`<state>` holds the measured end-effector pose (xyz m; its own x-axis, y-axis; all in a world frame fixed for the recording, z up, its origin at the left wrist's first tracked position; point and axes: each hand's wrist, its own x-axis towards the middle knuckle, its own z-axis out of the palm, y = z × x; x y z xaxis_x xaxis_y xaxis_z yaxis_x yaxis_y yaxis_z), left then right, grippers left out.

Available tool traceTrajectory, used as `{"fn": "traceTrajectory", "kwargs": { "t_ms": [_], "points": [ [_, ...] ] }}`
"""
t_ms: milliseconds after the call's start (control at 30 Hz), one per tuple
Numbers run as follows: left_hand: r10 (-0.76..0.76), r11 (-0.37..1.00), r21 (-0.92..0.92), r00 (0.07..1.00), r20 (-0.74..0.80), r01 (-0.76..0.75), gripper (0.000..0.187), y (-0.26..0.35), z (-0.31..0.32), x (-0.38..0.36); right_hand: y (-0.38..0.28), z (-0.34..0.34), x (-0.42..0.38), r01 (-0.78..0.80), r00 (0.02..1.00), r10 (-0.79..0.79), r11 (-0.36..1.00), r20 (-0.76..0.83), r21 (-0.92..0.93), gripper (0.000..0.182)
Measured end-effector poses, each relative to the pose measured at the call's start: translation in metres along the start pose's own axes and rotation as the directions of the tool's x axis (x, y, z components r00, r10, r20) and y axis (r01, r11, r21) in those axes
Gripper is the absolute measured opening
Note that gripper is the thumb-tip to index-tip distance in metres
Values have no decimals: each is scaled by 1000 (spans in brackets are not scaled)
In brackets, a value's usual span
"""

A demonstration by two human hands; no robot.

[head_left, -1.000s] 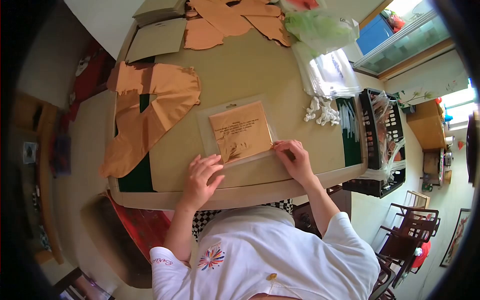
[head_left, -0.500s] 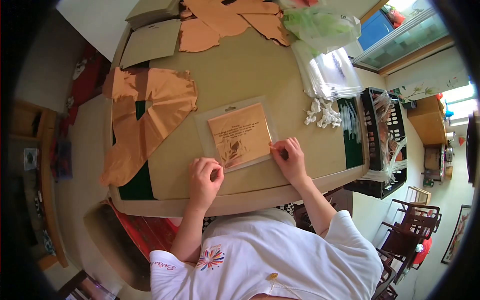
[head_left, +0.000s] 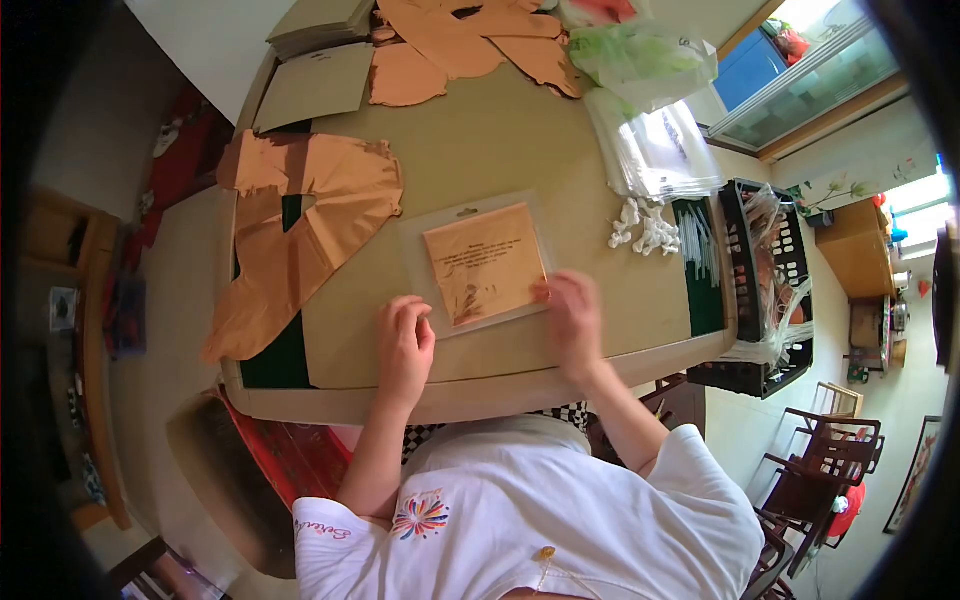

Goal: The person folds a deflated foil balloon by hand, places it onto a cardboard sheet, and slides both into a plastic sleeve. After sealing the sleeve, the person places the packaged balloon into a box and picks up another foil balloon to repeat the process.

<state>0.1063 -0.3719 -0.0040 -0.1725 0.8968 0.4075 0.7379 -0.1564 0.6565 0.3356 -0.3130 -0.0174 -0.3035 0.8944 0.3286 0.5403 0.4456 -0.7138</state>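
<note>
A clear plastic bag (head_left: 402, 262) with a hang hole lies flat on the table in front of me. Inside it is a folded rose-gold foil sheet (head_left: 492, 240), printed with small dark text. My left hand (head_left: 404, 345), fingers curled in, rests by the bag's lower left corner. On the other side, my right hand (head_left: 575, 318) is smeared by motion, its fingertips overlapping the bag's right edge. Left of the bag spreads a large flat rose-gold foil balloon (head_left: 335, 210).
Grey-beige cards (head_left: 315, 85) and more foil balloons (head_left: 440, 50) lie at the back. On the right are a green-white plastic bag (head_left: 640, 65), clear bags (head_left: 665, 150), white ribbon bundles (head_left: 655, 235), thin straws (head_left: 697, 243) and a black crate (head_left: 750, 285).
My left hand has shifted slightly left, off the foil's lower left corner. My right hand has moved a little up and is now blurred. The whole view has shifted slightly.
</note>
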Motion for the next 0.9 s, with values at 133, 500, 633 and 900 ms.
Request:
{"fn": "traceTrajectory", "kwargs": {
  "t_ms": [133,500,633,900],
  "points": [
    [-3,1000,-22,1000,1,3,30,-6,6,-4,-45,32,-18,402,854,-325,908,407,-119,45],
    [-31,998,53,998,47,28,28,11,3,13,11,-42,-14,174,963,-58,879,263,-445,49],
    [-55,994,-90,994,96,64,21,4,33,85,14,-39,-15,180,960,-55,872,274,-455,49],
    [-167,975,-9,759,630,222,20,-17,53,175,18,-42,-18,201,958,-93,891,270,-407,52]
  ]
}}
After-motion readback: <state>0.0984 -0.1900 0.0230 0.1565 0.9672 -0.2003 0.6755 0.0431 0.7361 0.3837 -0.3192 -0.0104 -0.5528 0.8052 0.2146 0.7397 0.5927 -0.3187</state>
